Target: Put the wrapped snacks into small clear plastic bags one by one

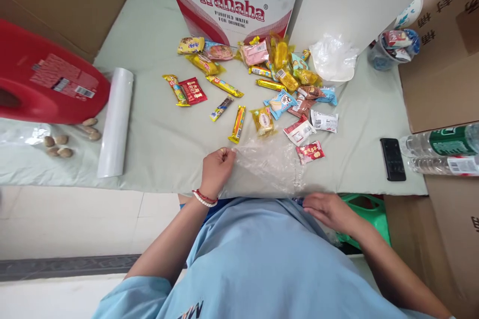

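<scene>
My left hand pinches the upper left corner of a clear plastic bag, which lies flat at the table's front edge. By the bag's lower right corner is my right hand, just off the edge, fingers stretched out and nothing visible in them. Beyond the bag are several wrapped snacks: a yellow-wrapped cake, a yellow and orange snack bar, a blue and white packet and a red and white packet. A small red packet touches the bag's right side.
Behind the snacks stand a Wahaha water carton and a white box. A plastic roll and red jug lie left. On the right are a phone, a bottle with a green label and a filled plastic cup.
</scene>
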A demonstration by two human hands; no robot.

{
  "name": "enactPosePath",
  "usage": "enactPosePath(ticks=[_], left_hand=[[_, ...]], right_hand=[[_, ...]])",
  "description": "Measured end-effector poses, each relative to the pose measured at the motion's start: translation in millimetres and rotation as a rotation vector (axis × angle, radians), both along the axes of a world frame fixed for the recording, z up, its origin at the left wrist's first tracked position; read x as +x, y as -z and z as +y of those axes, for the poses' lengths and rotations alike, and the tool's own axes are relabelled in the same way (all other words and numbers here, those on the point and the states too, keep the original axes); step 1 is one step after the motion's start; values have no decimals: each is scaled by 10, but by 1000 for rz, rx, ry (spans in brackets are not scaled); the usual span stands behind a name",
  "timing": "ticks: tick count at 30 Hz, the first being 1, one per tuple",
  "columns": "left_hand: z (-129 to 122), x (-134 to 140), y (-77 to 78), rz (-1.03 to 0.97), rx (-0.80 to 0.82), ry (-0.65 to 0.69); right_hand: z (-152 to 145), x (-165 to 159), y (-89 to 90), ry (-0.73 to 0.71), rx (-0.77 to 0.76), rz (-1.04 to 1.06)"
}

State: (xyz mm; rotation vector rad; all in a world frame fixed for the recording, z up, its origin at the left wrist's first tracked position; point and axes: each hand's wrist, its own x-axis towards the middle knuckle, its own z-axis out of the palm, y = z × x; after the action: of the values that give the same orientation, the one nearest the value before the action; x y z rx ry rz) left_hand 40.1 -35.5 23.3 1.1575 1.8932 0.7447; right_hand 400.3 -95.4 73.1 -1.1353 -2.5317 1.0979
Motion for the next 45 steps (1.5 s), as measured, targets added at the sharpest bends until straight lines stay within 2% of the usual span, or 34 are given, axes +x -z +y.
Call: enactPosePath(ticks=[2, 4, 6, 7, 9, 12, 15, 17, 22, 24, 27, 29, 31, 34, 36, 39, 41, 45], left_hand=[[4, 6, -18, 10, -10, 45], [4, 12, -34, 6, -10, 88], [-2, 18, -47, -1, -2, 103], [-8, 22, -53, -3, 2, 104], [-20, 29, -57, -5, 11, 94], [-28, 28, -43, -25, 17, 68], [-11, -4, -16, -74, 1, 28], [12, -43, -7, -132, -29, 0], [108, -126, -44, -333, -119, -42], [154, -145, -65, -395, -149, -53], [203, -178, -93, -440, -182, -83], [186, -209, -127, -431, -176, -127], [95, -228, -200, -380, -133, -194], [-172, -175, -381, -76, 95, -301], [-357, -75, -499, 71, 245, -236], [-448, 94, -538, 3, 286, 73], [-344, 150, -440, 33, 278, 193], [-56, 97, -85, 282, 292, 258]], right_hand=[[202, -41, -220, 125, -69, 123], [463, -125, -365, 318, -23, 214], [729, -258, -371, 447, 48, 216], [848, -343, -320, 462, 61, 191], [1030, -541, -141, 389, 27, 141], [1150, -854, 163, 234, -97, 88], [1144, -1085, 309, 228, -225, 32], [1103, -1170, 278, 199, -216, 58], [818, -1350, 10, -29, 165, 188], [651, -1486, -31, -168, 239, 137], [451, -1729, 30, -407, 313, -77], [388, -1871, 108, -495, 348, -198], [375, -1972, 177, -522, 352, -247], [407, -2050, 248, -504, 351, -247], [431, -2075, 283, -485, 333, -240], [432, -2103, 333, -476, 288, -242], [395, -2119, 363, -500, 270, -235], [256, -2106, 387, -569, 250, -189]])
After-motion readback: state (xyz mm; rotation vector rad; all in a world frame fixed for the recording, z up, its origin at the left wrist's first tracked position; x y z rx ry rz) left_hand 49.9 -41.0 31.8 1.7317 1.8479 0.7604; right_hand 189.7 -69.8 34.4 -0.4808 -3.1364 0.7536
